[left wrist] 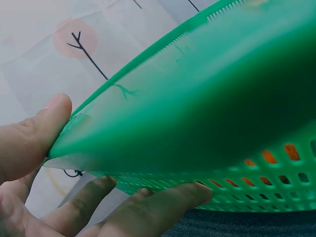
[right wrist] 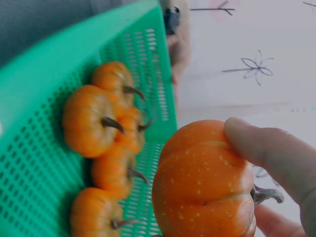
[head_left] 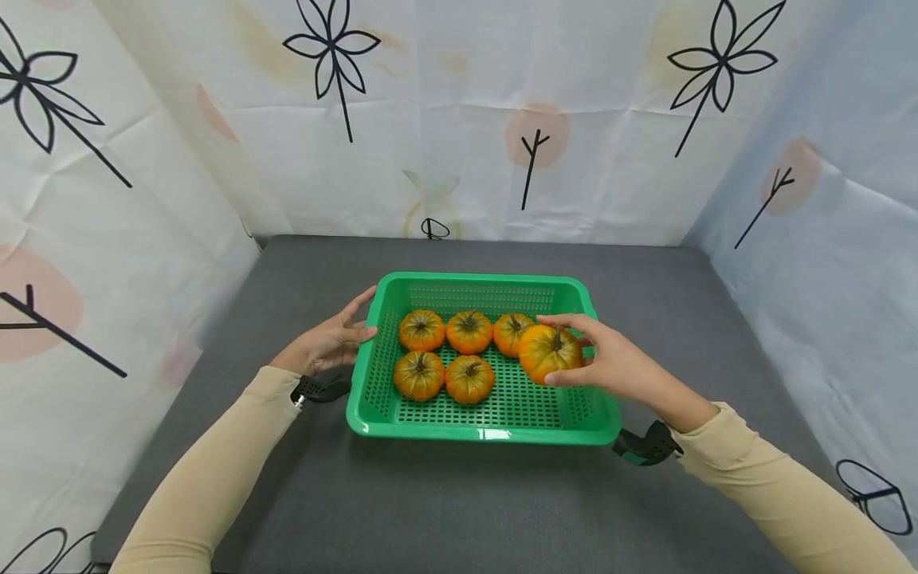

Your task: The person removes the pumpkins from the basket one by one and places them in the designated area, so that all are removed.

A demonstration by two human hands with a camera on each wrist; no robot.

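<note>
A green plastic basket (head_left: 495, 435) with pierced walls stands on the table and holds several small orange pumpkins (head_left: 419, 375), three in a back row and two in front. Its left rim is in my left hand (head_left: 337, 339); the left wrist view shows the thumb on the rim (left wrist: 123, 74) and fingers against the outer wall below. My right hand (head_left: 613, 359) grips another pumpkin (head_left: 548, 355) between thumb and fingers, over the basket's right part. Close up in the right wrist view, this pumpkin (right wrist: 202, 182) has a curved grey stem and hangs apart from the others.
A dark grey cloth covers the table (head_left: 459, 510). White fabric printed with flowers and trees (head_left: 459, 119) encloses the back and both sides. Black wrist straps (head_left: 649, 445) sit at both cuffs, the right one close to the basket's front right corner.
</note>
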